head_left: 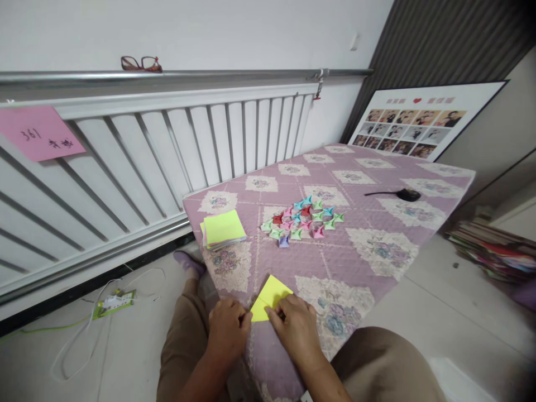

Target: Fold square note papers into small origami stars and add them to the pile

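A yellow paper (268,298) with a crease lies on the cloth-covered table near its front edge, its upper corner pointing away from me. At its left corner is my left hand (228,324), fingers curled, the fingertips pinching or pressing the paper's edge. My right hand (295,324) rests over the right side of the same paper, fingers bent, thumb on its surface. Beyond the hands, several small folded paper pieces (305,210) in green, pink, blue, red and purple stand grouped. A stack of square paper sheets (225,228), yellow on top, lies at the table's left edge.
The purple floral tablecloth (335,262) covers the table, with a black corded object (408,194) at the right. Behind are a white radiator (209,139), glasses (141,63) on a pipe and a photo board (419,120). A power strip (115,303) lies on the floor.
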{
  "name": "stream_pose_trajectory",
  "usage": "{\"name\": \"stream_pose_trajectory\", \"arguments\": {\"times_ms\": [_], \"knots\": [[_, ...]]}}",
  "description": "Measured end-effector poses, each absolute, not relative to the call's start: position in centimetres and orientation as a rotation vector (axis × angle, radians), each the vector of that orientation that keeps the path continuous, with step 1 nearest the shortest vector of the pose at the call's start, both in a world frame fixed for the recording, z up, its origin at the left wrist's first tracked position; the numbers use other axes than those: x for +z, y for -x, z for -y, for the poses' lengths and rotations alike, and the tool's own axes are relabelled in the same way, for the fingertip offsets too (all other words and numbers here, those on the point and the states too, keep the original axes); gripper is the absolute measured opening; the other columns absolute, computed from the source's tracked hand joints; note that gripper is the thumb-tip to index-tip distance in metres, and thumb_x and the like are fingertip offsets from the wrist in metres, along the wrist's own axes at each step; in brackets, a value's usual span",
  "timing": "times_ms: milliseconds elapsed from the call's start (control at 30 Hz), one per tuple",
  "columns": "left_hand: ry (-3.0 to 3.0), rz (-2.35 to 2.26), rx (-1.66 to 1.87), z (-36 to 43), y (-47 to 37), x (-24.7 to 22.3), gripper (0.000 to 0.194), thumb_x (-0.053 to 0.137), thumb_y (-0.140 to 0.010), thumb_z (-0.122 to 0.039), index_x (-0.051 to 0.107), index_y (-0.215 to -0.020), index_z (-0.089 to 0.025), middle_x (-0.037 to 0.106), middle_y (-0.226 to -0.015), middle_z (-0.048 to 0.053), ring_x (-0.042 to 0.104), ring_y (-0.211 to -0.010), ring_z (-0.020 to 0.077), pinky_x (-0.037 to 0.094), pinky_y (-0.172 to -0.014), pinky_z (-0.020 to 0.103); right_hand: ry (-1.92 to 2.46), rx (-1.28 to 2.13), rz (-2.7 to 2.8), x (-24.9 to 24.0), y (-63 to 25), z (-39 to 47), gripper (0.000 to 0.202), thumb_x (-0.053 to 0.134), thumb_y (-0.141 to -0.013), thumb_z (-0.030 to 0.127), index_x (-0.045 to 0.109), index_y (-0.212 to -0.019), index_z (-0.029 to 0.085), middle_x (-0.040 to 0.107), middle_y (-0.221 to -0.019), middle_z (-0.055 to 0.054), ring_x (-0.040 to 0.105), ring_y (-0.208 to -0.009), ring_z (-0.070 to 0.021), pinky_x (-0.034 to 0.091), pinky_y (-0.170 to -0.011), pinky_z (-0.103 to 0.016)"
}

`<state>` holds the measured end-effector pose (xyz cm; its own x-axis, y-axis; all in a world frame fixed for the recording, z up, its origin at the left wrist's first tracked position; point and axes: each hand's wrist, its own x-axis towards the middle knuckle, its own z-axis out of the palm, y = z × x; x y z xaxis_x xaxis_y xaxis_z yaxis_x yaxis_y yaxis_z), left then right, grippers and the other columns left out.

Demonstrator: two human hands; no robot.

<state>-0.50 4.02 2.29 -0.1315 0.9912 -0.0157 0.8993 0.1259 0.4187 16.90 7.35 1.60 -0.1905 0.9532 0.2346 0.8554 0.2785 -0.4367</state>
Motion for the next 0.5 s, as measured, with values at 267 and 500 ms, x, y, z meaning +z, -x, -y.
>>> {"name": "stream_pose_trajectory", "arguments": {"times_ms": [267,500], "knots": [[-1.860,-2.096,0.313,-4.68,0.78,2.81,0.021,0.057,-0.083,-0.030,0.061,-0.066,-0.019,0.061,-0.083,0.003,0.054,-0.086,0.0205,0.034,-0.076,0.033,1.632,0.242,2.120,1.82,-16.90,-7.31,0.021,0.060,-0.085,0.033,0.059,-0.068,0.021,0.059,-0.075,0.000,0.052,-0.079,-0.0180,0.026,-0.073,-0.031],[-1.922,-2.059,0.212,-4.99,0.99,3.12,0.020,0.056,-0.083,-0.032,0.063,-0.070,-0.019,0.062,-0.089,0.005,0.055,-0.090,0.0229,0.036,-0.075,0.034,1.640,0.225,2.113,1.71,-16.67,-7.43,0.020,0.063,-0.082,0.031,0.057,-0.066,0.021,0.059,-0.074,0.000,0.052,-0.078,-0.0183,0.026,-0.072,-0.032]]}}
